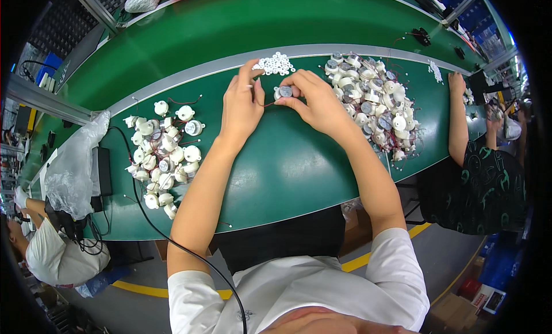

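My right hand (313, 101) pinches a small round motor (284, 92) with a grey face and white housing between thumb and fingers, above the green tabletop. A dark red wire runs from the motor toward my left hand (242, 107). The thumb and bent index finger of that hand come close together around a small white ring (250, 86). How firmly it is gripped is hard to see. Just beyond both hands lies a pile of small white rings (277, 63).
A large heap of white motors (374, 98) with wires lies to the right, and a looser group (164, 153) to the left. A clear plastic bag (77, 167) sits at the left edge beside a black box (102, 172). A black cable (138, 199) crosses the left side. Co-workers sit on both sides.
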The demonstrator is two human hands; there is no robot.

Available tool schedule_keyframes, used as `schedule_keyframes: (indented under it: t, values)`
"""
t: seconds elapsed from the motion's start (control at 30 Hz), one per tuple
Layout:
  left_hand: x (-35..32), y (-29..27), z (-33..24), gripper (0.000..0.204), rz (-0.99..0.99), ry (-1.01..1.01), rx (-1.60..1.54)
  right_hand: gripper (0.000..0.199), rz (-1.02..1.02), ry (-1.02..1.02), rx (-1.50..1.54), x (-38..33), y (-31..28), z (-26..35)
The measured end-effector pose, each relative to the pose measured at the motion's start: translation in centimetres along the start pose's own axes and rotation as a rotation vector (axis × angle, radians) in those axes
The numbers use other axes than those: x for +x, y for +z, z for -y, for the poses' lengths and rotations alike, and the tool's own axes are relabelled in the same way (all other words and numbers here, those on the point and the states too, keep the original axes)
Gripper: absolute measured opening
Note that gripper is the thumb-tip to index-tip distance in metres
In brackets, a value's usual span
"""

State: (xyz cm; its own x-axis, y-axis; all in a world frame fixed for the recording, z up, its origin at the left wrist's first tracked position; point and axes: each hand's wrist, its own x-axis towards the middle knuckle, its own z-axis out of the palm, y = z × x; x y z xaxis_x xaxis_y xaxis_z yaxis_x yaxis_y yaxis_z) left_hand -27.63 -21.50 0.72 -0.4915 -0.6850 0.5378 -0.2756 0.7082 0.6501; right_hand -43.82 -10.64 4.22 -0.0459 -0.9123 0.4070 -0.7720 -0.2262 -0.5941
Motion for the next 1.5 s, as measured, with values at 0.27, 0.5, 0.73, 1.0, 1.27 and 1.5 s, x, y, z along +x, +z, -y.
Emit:
schedule_keyframes:
  t: [0.27,0.5,0.73,1.0,1.27,1.5]
  values:
    - [-0.4,-1.2,0.0,0.063,-0.013,0.037,0.391,0.03,0.115,0.131,-0.157,-0.6,-0.2,0.4]
    - [-0.4,-1.2,0.8,0.055,-0.001,0.018,0.29,0.033,-0.119,0.084,-0.327,-0.5,1.7,1.0]
    - [-0.1,-0.7,1.4,0.047,-0.047,0.042,0.247,0.027,0.019,0.182,-0.043,0.0,1.6,-0.9]
    - [-1.2,-0.3,-1.2,0.038,0.014,-0.222,-0.174,0.026,0.019,0.242,0.157,0.0,2.1,-2.5]
    - [-1.5,-0.7,-1.3,0.042,0.078,-0.198,-0.163,0.027,0.009,0.322,0.117,0.4,1.8,-1.9]
    - [-2.0,-0.5,-0.8,0.053,0.022,-0.057,-0.103,0.028,-0.037,0.301,0.111,0.6,2.4,-2.4]
